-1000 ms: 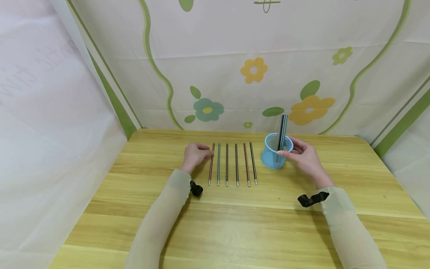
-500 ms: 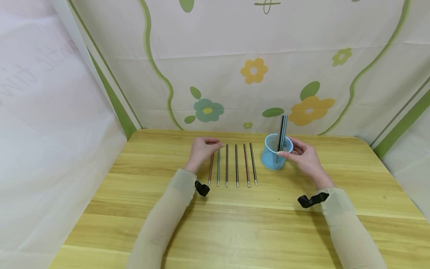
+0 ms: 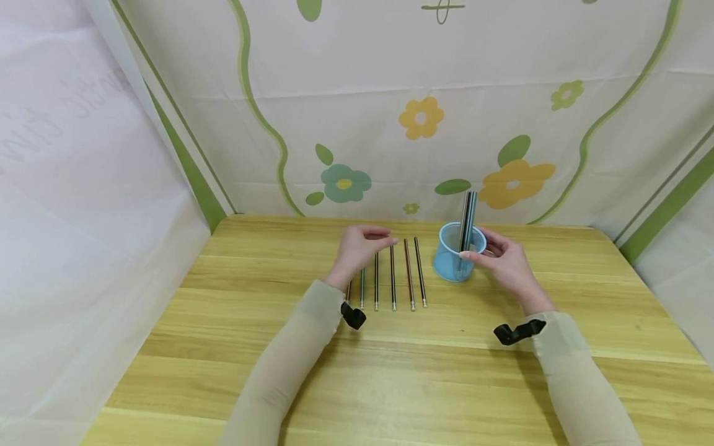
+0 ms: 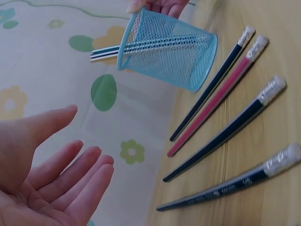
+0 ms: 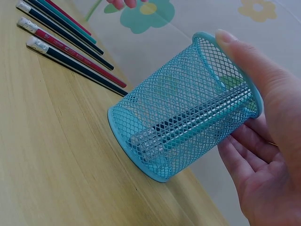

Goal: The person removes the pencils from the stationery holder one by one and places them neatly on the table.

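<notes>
My left hand hovers over a row of pencils, thumb and fingers extended and apart. Nothing lies between them in the left wrist view. Below it, a teal pencil, a black pencil and a red pencil lie side by side, eraser ends toward me. Another red pencil at the row's left end is mostly covered by the hand. My right hand grips a light-blue mesh pencil cup, its thumb at the rim and fingers round the far side. Several pencils lean upright inside, erasers down.
The wooden table extends toward me from the row. Behind its back edge hangs a flowered cloth, with more cloth on both sides. A black pencil lies closest to the cup, a small gap apart.
My left hand has moved right along the tops of the pencils, from the leftmost red one to around the middle. The pencils, cup and right hand have stayed in place.
</notes>
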